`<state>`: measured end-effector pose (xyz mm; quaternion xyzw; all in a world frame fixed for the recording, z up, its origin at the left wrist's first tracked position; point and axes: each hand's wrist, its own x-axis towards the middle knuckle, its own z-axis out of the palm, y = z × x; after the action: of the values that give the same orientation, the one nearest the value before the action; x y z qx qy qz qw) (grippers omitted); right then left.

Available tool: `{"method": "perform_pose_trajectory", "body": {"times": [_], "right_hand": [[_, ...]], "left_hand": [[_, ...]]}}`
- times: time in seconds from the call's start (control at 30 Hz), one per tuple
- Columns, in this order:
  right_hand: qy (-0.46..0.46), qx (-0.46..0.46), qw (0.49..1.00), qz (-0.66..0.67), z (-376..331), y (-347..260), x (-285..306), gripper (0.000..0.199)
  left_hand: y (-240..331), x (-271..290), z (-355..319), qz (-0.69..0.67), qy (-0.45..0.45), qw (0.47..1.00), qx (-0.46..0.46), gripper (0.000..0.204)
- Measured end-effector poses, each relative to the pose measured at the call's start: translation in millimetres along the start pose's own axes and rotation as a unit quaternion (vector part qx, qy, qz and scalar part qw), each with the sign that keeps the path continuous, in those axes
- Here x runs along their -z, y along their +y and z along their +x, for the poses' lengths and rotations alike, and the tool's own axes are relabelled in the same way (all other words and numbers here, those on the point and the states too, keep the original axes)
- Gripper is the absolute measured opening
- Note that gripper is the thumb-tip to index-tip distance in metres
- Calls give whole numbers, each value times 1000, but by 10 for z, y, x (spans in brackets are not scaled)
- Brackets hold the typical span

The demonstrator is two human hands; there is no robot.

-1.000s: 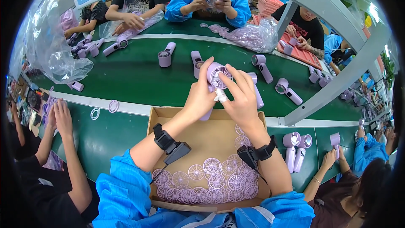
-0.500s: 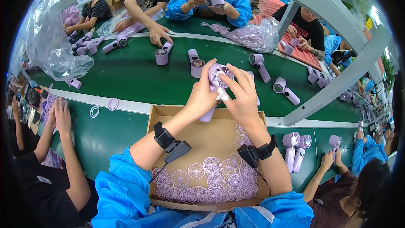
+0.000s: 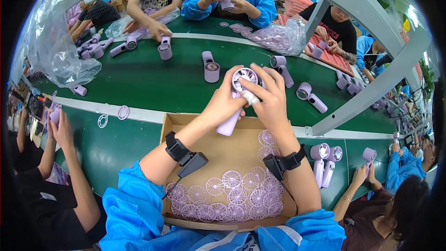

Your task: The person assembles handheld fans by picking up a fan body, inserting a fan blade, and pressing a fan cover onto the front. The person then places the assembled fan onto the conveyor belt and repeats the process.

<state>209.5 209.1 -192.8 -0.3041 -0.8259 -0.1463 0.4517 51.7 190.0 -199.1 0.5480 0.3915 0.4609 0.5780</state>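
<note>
My left hand (image 3: pixel 224 104) grips the handle of a lilac hand-held fan (image 3: pixel 236 100), held upright above the far edge of a cardboard box (image 3: pixel 186 130). My right hand (image 3: pixel 268 96) covers the fan's round head, its fingers pressed on the front grille. A taped fingertip rests near the centre of the head. Both wrists wear black straps. Several round lilac grilles (image 3: pixel 232 193) lie in the near part of the box.
A green conveyor belt (image 3: pixel 153 81) carries more lilac fans (image 3: pixel 210 67). Two fans (image 3: pixel 322 162) stand right of the box. Across the belt, other people handle fan parts; a person's arms (image 3: pixel 60 148) work at my left. Clear plastic bags (image 3: pixel 55 51) sit far left.
My hands and the fan have stayed in place. On the belt, the loose fans have drifted, and a hand across the belt has set down a fan head.
</note>
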Motion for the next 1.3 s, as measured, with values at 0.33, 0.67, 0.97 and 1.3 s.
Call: {"method": "perform_pose_trajectory", "body": {"times": [0.33, 0.67, 0.97, 1.3], "right_hand": [[-45, -402, 686, 605, -141, -160, -185, 43], [12, -430, 724, 539, -198, -1, -244, 32], [-270, -313, 911, -17, -423, 319, -190, 34], [-476, -373, 792, 83, -453, 592, -353, 28]], "left_hand": [[76, 86, -44, -57, -70, 995, 37, 48], [167, 126, -58, 57, -120, 991, 29, 46], [-280, 416, 257, -100, 123, 985, 72, 52], [-387, 404, 279, 315, -80, 937, 129, 52]]}}
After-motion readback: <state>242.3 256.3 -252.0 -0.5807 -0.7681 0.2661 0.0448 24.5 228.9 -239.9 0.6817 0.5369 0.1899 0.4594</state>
